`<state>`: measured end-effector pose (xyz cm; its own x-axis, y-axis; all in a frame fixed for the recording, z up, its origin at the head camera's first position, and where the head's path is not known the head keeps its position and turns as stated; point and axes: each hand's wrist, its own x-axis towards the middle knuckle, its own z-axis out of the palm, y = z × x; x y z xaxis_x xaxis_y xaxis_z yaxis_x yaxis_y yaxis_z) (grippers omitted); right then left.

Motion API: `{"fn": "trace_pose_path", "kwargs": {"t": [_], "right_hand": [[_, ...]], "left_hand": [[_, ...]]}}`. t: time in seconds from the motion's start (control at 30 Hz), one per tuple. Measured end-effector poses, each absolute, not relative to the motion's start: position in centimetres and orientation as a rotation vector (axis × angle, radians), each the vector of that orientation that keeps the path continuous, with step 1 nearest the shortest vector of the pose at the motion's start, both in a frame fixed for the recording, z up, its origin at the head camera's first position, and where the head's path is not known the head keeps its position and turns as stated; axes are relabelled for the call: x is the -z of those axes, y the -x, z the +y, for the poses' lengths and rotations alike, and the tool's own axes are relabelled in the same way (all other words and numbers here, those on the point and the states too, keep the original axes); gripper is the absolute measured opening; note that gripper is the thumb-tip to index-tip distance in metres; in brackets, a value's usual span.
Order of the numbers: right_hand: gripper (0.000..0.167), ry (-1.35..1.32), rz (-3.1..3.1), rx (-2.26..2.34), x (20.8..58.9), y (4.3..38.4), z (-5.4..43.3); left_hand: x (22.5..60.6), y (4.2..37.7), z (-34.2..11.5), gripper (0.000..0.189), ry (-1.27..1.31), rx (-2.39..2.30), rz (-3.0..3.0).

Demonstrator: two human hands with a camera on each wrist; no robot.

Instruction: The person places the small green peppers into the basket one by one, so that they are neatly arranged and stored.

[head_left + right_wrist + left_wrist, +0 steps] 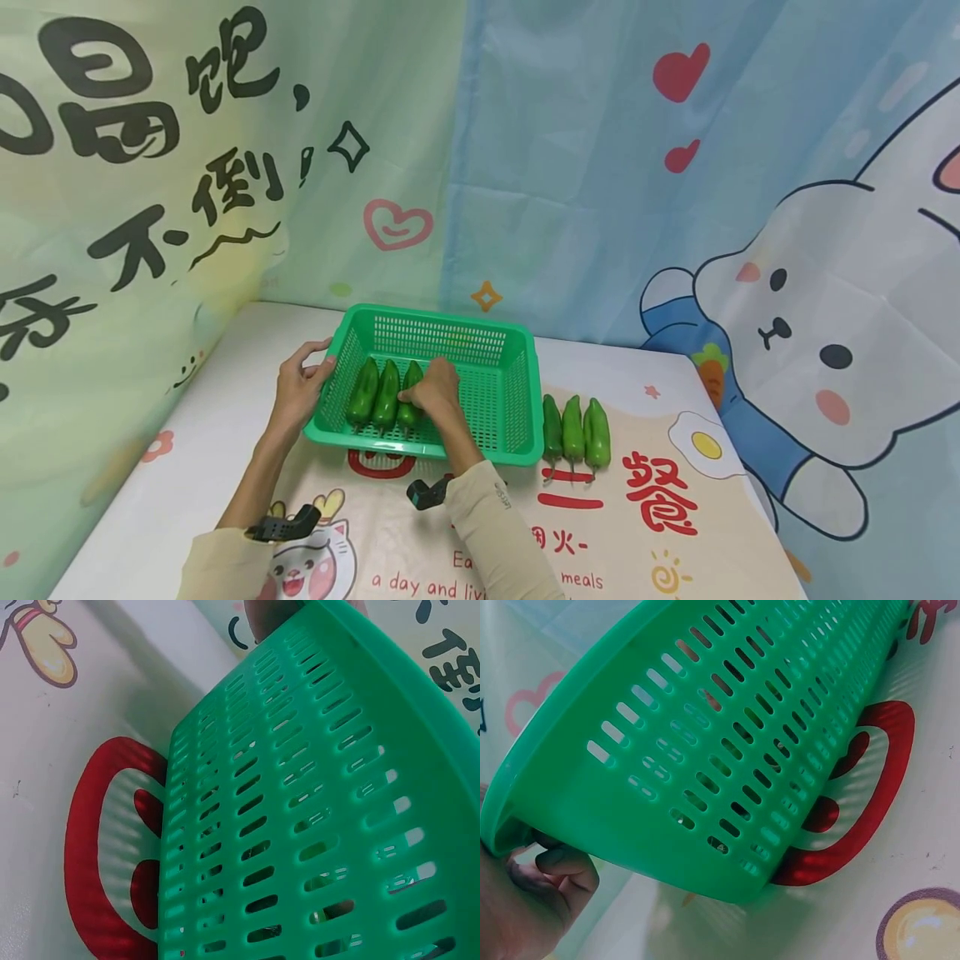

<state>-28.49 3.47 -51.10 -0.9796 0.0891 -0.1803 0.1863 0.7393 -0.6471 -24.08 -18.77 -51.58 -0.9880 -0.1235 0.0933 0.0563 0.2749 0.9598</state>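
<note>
A green plastic basket (pixel 498 333) with slotted walls stands on the table. My left hand (pixel 298 387) grips its left rim; the left wrist view shows those curled fingers (pixel 574 874) under the edge of the basket (pixel 630 825). Inside, on the left side, two green peppers (pixel 363 393) (pixel 387 396) lie side by side. My right hand (pixel 437 390) reaches over the front wall and holds a third green pepper (pixel 412 375) beside them, partly covering it. In the right wrist view the basket wall (pixel 345 787) hides that hand's fingers.
Outside the basket to the right, three more green peppers (pixel 573 429) lie in a row on the printed mat (pixel 630 567). A printed curtain (pixel 547 167) hangs behind the table. Both wrists wear dark camera mounts (pixel 288 525).
</note>
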Motion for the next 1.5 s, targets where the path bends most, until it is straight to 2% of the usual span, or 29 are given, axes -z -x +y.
{"fn": "trace_pose_path", "kwargs": {"t": [0.1, 0.3, 0.53, 0.6, 0.77, 1.2, 1.5], "right_hand": [[0.037, -0.211, 2.798, 1.057, 48.7, 27.0, 3.4], [0.039, -0.210, 2.816, 1.014, 48.5, 26.8, 3.4], [0.057, -0.211, 2.809, 0.990, 53.7, 30.3, 3.7], [0.056, -0.201, 2.827, 0.994, 54.7, 30.6, 3.7], [0.054, -0.225, 2.834, 0.980, 53.9, 29.8, 3.9], [0.068, -0.242, 2.854, 1.007, 52.9, 28.9, 5.4], [0.064, -0.072, 2.836, 1.297, 47.1, 25.3, 9.5]], "left_hand": [[51.5, 24.2, -18.7, 0.044, -0.062, 1.811, -2.384], [51.4, 24.2, -18.6, 0.044, -0.052, 1.823, -2.379], [51.4, 24.2, -18.4, 0.044, -0.040, 1.822, -2.374], [51.5, 24.3, -18.4, 0.044, -0.041, 1.817, -2.380], [51.5, 24.3, -18.3, 0.044, -0.051, 1.813, -2.384], [51.6, 24.0, -18.7, 0.045, -0.050, 1.814, -2.397], [51.2, 23.8, -18.8, 0.045, -0.056, 1.797, -2.403]]}}
